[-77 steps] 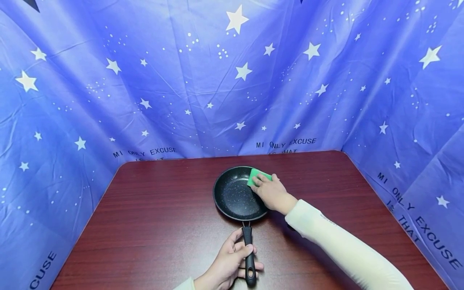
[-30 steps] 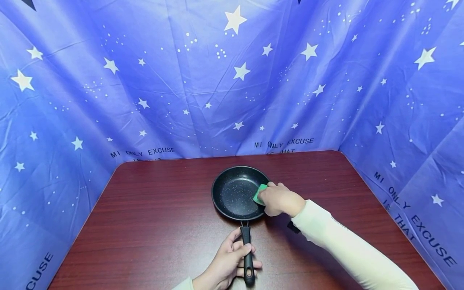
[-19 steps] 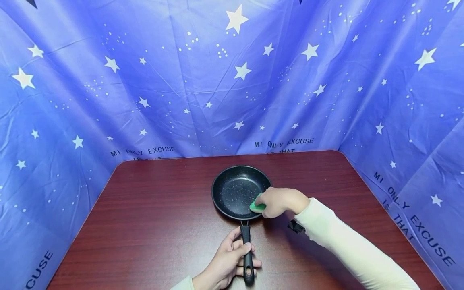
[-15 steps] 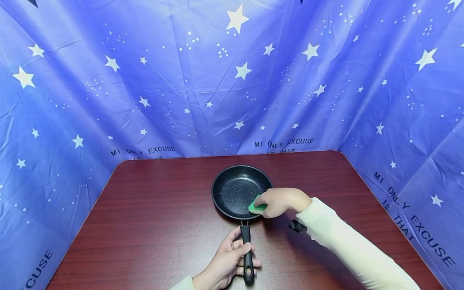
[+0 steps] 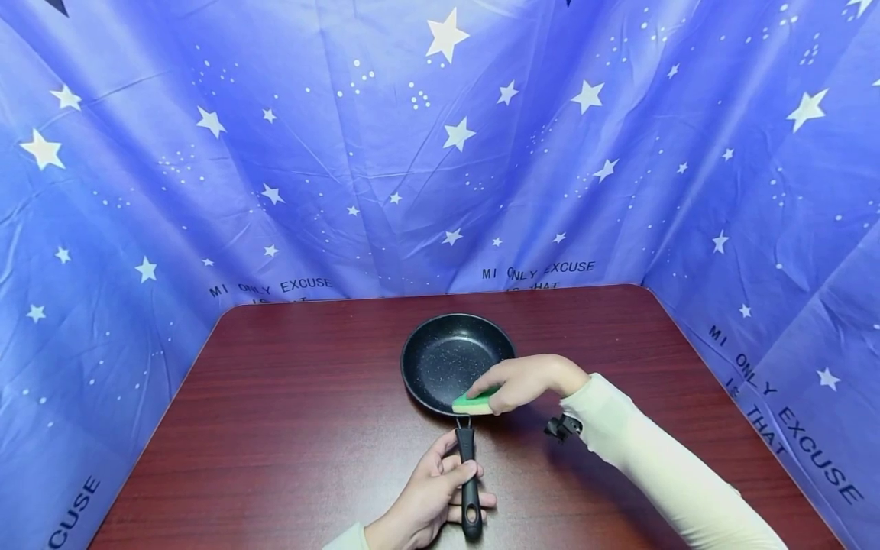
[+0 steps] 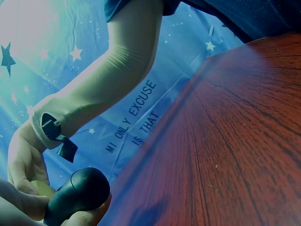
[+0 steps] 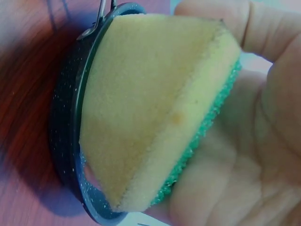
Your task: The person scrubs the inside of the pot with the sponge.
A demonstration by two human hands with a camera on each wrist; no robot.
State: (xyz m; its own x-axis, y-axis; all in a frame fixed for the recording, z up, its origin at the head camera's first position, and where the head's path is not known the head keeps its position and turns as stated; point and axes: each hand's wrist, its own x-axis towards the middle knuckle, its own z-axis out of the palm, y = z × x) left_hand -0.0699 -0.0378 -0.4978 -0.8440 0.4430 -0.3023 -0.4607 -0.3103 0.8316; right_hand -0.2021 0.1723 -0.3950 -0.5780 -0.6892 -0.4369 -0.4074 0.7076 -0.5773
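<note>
A black speckled frying pan (image 5: 450, 363) is at the middle of the table, its handle (image 5: 470, 496) pointing toward me. My left hand (image 5: 429, 489) grips that handle, thumb on top and fingers beneath; the left wrist view shows the handle's rounded end (image 6: 89, 188) between the fingers. With my right hand (image 5: 525, 382) I hold a sponge (image 5: 474, 403), green on one side and yellow on the other, at the pan's near rim beside the handle joint. In the right wrist view the sponge (image 7: 136, 99) covers most of the pan (image 7: 68, 127), its yellow face toward the camera.
The dark red wooden table (image 5: 275, 428) extends around the pan. A blue curtain (image 5: 385, 153) with white stars encloses the back and sides. A black strap device (image 5: 564, 428) hangs under my right wrist.
My right hand has moved the sponge from the pan's upper right, down along its right side, to the near rim by the handle. The left hand and the pan stay nearly still.
</note>
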